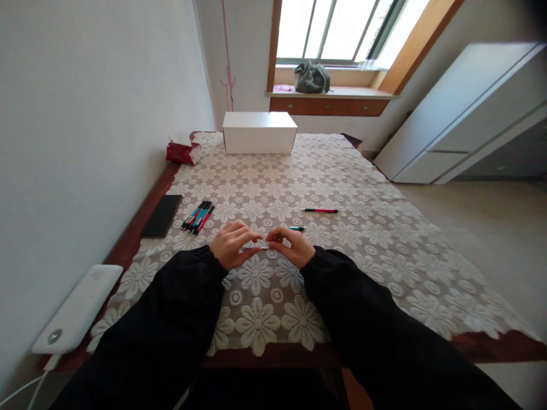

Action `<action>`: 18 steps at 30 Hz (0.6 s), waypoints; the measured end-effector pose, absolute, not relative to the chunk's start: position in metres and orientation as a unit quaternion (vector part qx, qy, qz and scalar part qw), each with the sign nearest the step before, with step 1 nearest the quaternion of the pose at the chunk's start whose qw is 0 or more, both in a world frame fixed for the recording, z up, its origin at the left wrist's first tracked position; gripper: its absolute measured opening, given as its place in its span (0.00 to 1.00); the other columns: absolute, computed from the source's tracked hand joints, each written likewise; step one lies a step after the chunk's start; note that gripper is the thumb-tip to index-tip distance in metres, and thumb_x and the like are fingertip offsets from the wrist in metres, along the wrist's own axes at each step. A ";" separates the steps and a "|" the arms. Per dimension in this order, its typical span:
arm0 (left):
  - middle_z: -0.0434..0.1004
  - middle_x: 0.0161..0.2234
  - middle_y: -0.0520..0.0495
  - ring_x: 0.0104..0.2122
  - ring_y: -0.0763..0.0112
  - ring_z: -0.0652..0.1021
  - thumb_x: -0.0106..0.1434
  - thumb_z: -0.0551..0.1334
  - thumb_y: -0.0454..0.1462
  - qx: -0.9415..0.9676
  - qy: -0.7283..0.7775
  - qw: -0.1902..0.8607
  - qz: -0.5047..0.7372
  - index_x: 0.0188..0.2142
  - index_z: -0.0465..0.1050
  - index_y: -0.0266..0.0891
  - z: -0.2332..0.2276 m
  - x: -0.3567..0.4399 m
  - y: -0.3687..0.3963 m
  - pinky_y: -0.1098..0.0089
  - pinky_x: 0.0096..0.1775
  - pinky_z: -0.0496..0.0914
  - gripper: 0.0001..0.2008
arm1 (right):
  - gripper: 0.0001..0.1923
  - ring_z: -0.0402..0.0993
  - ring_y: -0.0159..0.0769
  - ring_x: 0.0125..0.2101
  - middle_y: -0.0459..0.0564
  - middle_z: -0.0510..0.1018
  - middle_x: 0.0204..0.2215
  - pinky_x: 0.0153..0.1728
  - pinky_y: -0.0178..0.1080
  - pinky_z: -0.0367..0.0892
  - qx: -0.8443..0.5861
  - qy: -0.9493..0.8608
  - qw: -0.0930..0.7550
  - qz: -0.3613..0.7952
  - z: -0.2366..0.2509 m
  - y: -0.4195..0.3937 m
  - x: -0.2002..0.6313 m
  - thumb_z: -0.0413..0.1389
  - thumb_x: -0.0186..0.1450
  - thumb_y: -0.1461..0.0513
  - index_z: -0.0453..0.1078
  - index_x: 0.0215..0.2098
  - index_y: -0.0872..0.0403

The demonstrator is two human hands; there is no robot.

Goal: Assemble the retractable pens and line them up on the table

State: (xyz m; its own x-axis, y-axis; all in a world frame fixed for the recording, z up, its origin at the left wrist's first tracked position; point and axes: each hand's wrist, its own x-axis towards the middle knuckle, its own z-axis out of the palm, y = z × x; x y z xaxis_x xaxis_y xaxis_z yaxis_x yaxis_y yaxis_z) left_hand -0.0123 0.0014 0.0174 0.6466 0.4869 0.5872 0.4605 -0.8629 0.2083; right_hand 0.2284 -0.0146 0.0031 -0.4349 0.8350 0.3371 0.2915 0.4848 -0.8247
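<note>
My left hand (234, 244) and my right hand (293, 246) meet low over the lace tablecloth, fingertips pinched. Between them runs a thin pale rod (265, 248), mostly covered by the fingers; its exact kind is too small to make out. Just behind my right hand lies a teal-and-black pen (298, 228), partly hidden by the fingers. Farther back on the right, a red-and-black pen (320, 210) rests sideways on the cloth. To the left of my left hand is a bunch of several teal, red and black pens (198, 217).
A black phone-like slab (162, 216) lies by the left table edge, with a white power bank (79, 307) and its cable nearer me. At the far end stand a white box (260, 139) and a red tissue pack (183, 152). The wall borders the left side.
</note>
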 end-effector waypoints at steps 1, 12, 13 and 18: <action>0.82 0.36 0.48 0.40 0.64 0.78 0.68 0.65 0.44 0.907 0.256 0.017 0.334 0.45 0.77 0.42 0.018 -0.012 0.000 0.63 0.44 0.70 0.10 | 0.08 0.75 0.35 0.30 0.46 0.79 0.31 0.35 0.39 0.69 -0.357 -0.753 0.390 0.392 0.002 -0.016 0.226 0.58 0.69 0.56 0.71 0.41 0.52; 0.83 0.33 0.49 0.38 0.67 0.79 0.69 0.64 0.41 0.911 0.219 0.011 0.350 0.40 0.77 0.43 0.018 -0.008 -0.003 0.65 0.43 0.72 0.06 | 0.18 0.79 0.35 0.29 0.45 0.80 0.28 0.35 0.39 0.71 -0.337 -0.687 0.402 0.504 -0.007 -0.022 0.216 0.63 0.65 0.49 0.65 0.42 0.51; 0.83 0.33 0.49 0.38 0.67 0.79 0.68 0.64 0.41 0.910 0.218 0.013 0.352 0.41 0.78 0.43 0.017 -0.008 -0.004 0.65 0.42 0.72 0.06 | 0.18 0.79 0.35 0.29 0.45 0.80 0.28 0.35 0.39 0.71 -0.339 -0.688 0.402 0.500 -0.009 -0.022 0.215 0.62 0.65 0.49 0.64 0.42 0.51; 0.83 0.33 0.50 0.38 0.68 0.79 0.69 0.64 0.40 0.914 0.222 0.024 0.340 0.41 0.78 0.43 0.015 -0.009 -0.004 0.66 0.43 0.72 0.05 | 0.14 0.76 0.34 0.28 0.46 0.81 0.30 0.32 0.38 0.70 -0.339 -0.727 0.393 0.450 -0.009 -0.022 0.215 0.59 0.68 0.53 0.65 0.45 0.52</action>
State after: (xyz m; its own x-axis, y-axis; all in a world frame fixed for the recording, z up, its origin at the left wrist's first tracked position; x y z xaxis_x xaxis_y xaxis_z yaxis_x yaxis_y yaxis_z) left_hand -0.0087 -0.0037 0.0153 0.6706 0.4214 0.6105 0.3889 -0.9005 0.1944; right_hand 0.2153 -0.0217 -0.0094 -0.4615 0.8462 0.2664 0.1383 0.3652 -0.9206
